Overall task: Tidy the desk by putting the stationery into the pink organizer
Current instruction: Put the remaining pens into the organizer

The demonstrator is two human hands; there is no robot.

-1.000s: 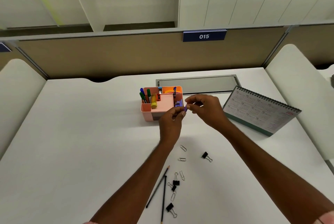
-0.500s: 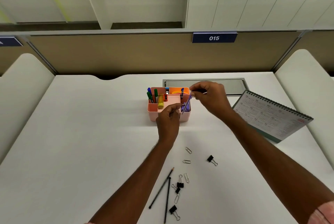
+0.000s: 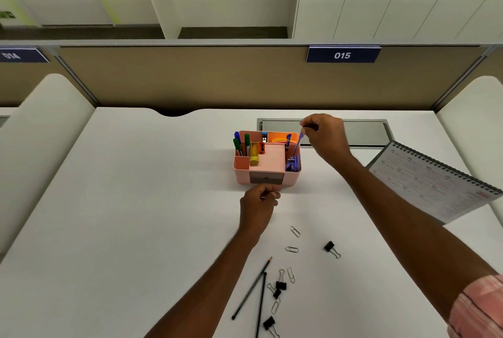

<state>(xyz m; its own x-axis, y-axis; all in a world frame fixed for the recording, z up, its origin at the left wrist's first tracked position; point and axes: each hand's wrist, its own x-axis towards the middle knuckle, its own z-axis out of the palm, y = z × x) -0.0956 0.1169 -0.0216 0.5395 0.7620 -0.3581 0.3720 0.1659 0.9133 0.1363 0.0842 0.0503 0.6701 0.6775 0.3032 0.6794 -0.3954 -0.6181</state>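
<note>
Pink organizer (image 3: 268,171) near desk (image 3: 136,215) centre, markers upright in left slot. Purple pen (image 3: 297,143) tilted, tip down in right slot, top pinched by right hand (image 3: 325,136). Left hand (image 3: 258,205) closed just before organizer front; something thin maybe between fingers, cannot tell. Risk: pen snagging on items already in slot, tipping out on release. Pencils (image 3: 251,288), paper clips (image 3: 294,231), binder clips (image 3: 330,247) loose on desk, well apart from organizer.
</note>
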